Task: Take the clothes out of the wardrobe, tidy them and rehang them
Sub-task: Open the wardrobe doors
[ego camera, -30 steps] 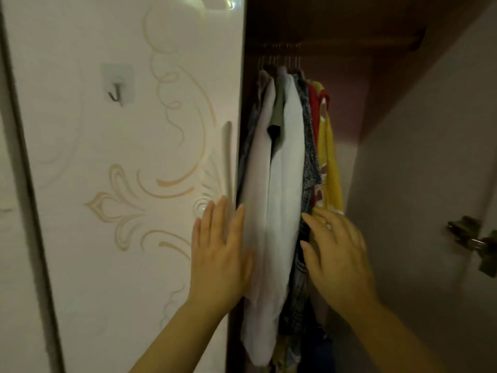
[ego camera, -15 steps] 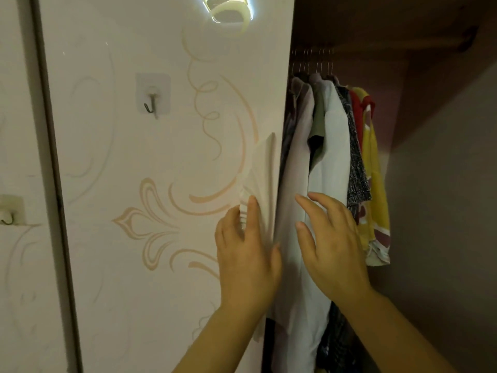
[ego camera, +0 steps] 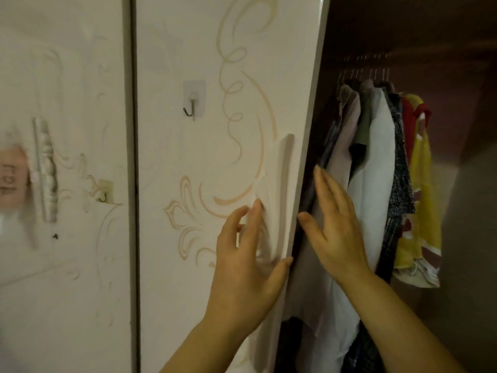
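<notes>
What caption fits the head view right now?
Left hand rests on the door handle; open right hand at the hanging clothes.

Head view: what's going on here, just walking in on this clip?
A person stands at a wardrobe with one side open. The left hand lies with fairly straight fingers on the raised handle of the white door, thumb at the door's edge. The right hand, fingers straight, reaches in at the pale garment at the front of the hanging clothes. Nothing is out yet.
</notes>
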Demonstrator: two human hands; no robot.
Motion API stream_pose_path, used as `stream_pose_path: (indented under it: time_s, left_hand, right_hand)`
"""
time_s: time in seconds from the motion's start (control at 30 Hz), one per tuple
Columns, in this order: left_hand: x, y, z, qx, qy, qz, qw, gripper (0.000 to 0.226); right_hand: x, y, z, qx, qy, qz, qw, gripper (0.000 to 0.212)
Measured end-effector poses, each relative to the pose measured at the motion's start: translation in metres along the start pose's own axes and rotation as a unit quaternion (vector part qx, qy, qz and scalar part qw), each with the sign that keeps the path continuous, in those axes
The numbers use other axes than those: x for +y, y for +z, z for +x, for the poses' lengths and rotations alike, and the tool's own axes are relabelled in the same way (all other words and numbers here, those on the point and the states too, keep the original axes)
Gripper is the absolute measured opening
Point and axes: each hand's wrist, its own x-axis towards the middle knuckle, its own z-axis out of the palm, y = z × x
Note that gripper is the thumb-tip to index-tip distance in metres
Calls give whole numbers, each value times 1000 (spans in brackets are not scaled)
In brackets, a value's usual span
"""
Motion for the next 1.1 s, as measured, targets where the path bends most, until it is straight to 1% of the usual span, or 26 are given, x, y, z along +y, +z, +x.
stream_pose_path:
  time_s: [0.1,0.17,0.27,0.4,0.43,0.5,0.63,0.73,0.8,0.97,1.03,1.1]
  left_hand:
    - [1,-22,-10,13,-6,10,1000,94]
    - [2,-43,-18,30,-11,24,999,92]
    - [4,-67,-23,15,-12,34,999,88]
    - [4,-113,-38,44,-26,47,998,83]
    - [3,-124,-42,50,-28,62,996,82]
    - [1,-147,-52,64,-21,126,990,80]
    - [-7,-189,-65,110,40,292,949,71]
    - [-14,-217,-70,119,62,377,917,62]
    - [-23,-236,-73,116,67,429,893,60]
    - [-50,-278,-81,126,34,504,854,52]
    - [-62,-291,-84,122,21,529,839,51]
    - [-74,-301,-86,104,23,551,828,56]
  right_hand:
    - [-16,6,5,-19,-55,60,997,64]
    - [-33,11,10,-34,-86,93,991,70]
    - [-51,18,12,-38,-107,127,985,78]
    - [-95,33,18,-70,-144,197,967,78]
    - [-108,37,20,-76,-157,210,962,77]
    - [-133,46,23,-85,-183,222,954,75]
    - [-184,66,29,-105,-210,257,937,71]
    - [-222,84,30,-115,-209,310,920,70]
    - [-246,96,32,-123,-205,329,914,67]
    - [-292,134,40,-105,-190,343,914,58]
    - [-305,152,43,-96,-184,328,922,65]
    - [-313,168,47,-83,-193,306,929,69]
